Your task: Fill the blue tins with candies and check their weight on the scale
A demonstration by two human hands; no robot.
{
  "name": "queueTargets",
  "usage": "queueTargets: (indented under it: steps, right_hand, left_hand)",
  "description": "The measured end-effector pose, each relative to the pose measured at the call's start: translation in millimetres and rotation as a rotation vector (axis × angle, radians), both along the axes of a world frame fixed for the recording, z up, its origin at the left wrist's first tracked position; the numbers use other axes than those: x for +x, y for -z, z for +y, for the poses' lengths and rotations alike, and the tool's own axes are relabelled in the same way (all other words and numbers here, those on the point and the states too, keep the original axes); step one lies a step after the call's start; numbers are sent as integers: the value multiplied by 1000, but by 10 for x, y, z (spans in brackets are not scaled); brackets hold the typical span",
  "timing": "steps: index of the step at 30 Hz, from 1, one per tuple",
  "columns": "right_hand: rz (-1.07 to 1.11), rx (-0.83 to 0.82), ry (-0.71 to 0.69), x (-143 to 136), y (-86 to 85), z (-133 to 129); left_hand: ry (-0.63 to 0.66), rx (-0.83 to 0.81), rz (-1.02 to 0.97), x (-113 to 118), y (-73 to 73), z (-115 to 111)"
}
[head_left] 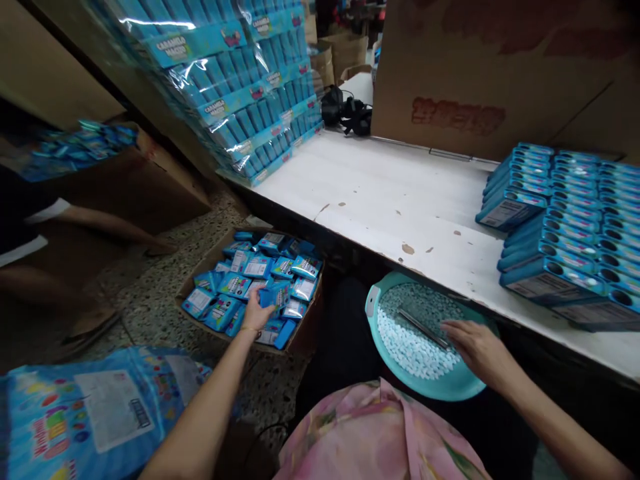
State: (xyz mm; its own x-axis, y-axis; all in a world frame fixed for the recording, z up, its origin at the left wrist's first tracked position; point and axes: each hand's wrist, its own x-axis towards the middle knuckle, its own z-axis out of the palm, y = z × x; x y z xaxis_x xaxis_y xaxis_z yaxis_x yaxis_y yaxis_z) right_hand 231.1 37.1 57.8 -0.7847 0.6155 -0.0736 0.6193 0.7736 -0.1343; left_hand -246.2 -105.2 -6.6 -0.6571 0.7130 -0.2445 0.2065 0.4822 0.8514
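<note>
My left hand reaches into an open carton of loose blue candy boxes. Its thumb and fingers are closed around one small blue candy box. Over the right side of a turquoise basin in my lap, my right hand is held with fingers stretched out and nothing in them. Small pale blue and white candies fill the basin. On them lies a long metal tool, close to my right fingertips; its exact kind is unclear.
A white worktop runs ahead, with blue boxes stacked in rows at its right. Plastic-wrapped display packs stand at the back left. A large blue candy bag lies lower left. Another person's arm reaches down near a big carton.
</note>
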Motion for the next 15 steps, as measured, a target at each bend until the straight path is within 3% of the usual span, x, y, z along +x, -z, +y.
queueTargets:
  steps: [3,5,7,10,15]
  right_hand:
    - [-239,-244,227,16,521,-64]
    - [-378,-320,359,-54,705,-71]
    - [-424,-340,427,-137,783,-85]
    - [-405,-343,451,-187,806,-107]
    - [-387,-354,482,-76,794,-119]
  left_hand:
    - [-105,169,-435,324,-296,12]
    - [-138,182,-737,650,-401,80]
    - [-49,103,-836,973,-424,166]
    - [259,-56,-631,1288,-403,283]
    - [937,-38,217,1395,-520,411]
